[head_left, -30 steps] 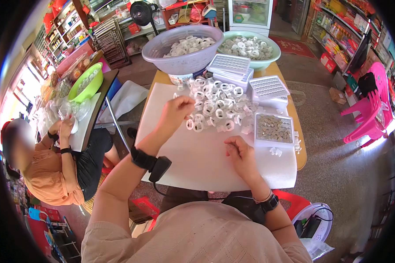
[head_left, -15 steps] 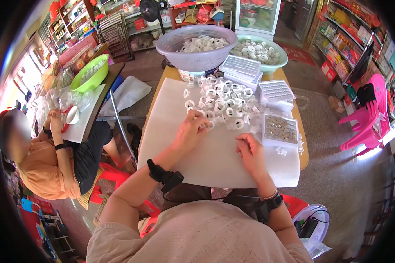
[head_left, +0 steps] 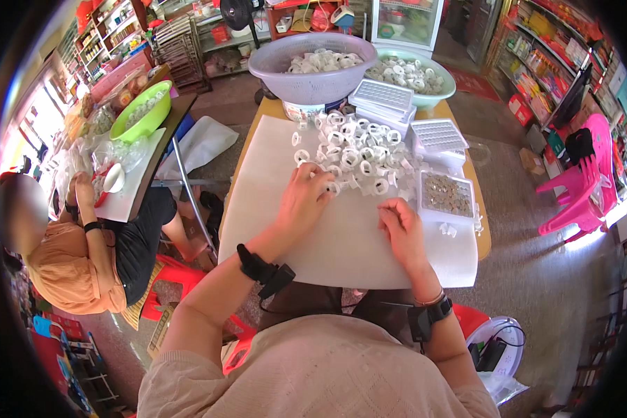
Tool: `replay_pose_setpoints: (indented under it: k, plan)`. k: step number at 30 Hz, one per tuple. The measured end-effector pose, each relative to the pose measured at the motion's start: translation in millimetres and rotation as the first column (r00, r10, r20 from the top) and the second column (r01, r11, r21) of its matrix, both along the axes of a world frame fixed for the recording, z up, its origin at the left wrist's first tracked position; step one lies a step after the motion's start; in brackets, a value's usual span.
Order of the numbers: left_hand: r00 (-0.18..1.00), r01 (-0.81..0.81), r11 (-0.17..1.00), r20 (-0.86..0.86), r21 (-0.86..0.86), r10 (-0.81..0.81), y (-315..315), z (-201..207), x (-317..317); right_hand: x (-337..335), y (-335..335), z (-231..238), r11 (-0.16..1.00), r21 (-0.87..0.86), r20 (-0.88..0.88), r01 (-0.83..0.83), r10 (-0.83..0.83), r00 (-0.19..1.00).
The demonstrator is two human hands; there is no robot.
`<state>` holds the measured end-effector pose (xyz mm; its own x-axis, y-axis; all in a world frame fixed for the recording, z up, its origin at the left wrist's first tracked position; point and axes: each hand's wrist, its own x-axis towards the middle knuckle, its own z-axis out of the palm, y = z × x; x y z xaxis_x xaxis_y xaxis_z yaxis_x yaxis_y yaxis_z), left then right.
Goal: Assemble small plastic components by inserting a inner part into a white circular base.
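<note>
A heap of small white plastic ring-shaped parts [head_left: 361, 150] lies on the white sheet [head_left: 258, 171] over the table. My left hand [head_left: 303, 202] is at the heap's near left edge, its thumb and fingers closed on one white plastic ring [head_left: 334, 189]. To the right, my right hand [head_left: 402, 228] is just above the sheet with thumb and forefinger drawn together. Whatever sits between those fingertips is too small to tell. Close by that hand stands a white tray [head_left: 423, 217] holding many small metal pieces [head_left: 447, 194].
Stacked clear plastic trays [head_left: 439, 136] stand beyond the metal pieces. A large lavender basin [head_left: 279, 76] and a pale green basin [head_left: 442, 94] with white parts stand at the far edge. At left, a co-worker [head_left: 83, 265] sits by another table with a green basin [head_left: 160, 111]. Pink chairs [head_left: 592, 181] stand at right.
The left hand stays by the heap's edge, its fingers shifted slightly at the ring. My right hand has moved a little, with its fingers still curled. The whole view has tilted slightly.
</note>
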<state>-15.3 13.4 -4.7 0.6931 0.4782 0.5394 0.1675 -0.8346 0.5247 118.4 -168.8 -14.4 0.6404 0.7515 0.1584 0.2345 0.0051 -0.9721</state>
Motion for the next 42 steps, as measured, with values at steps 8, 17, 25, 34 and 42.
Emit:
replay_pose_setpoints:
  k: [8,17,25,34,42]
  plan:
    - [0.996,-0.022,0.992,0.087,-0.122,0.033,-1.5,-0.5,6.9,2.5,3.3,-4.1,1.000,0.012,-0.050,0.006,-0.005,0.999]
    - [0.999,-0.025,0.772,-0.001,-0.635,0.032,-23.9,0.3,-31.4,4.4,5.8,-3.1,1.000,0.024,-0.058,-0.001,0.003,0.998]
    - [0.996,0.054,0.777,0.084,-0.627,-0.001,-23.3,-8.3,-33.8,1.8,5.0,-5.3,0.999,0.042,-0.045,-0.007,0.008,0.999]
    - [0.997,0.048,0.801,0.083,-0.597,0.002,-22.3,-6.1,-31.3,0.2,5.4,-1.9,0.999,0.025,0.052,0.020,-0.021,0.998]
    - [0.990,0.122,0.638,0.142,-0.760,-0.019,-20.1,-3.3,-35.4,-2.3,2.8,-4.0,0.999,0.044,-0.013,0.019,-0.018,1.000]
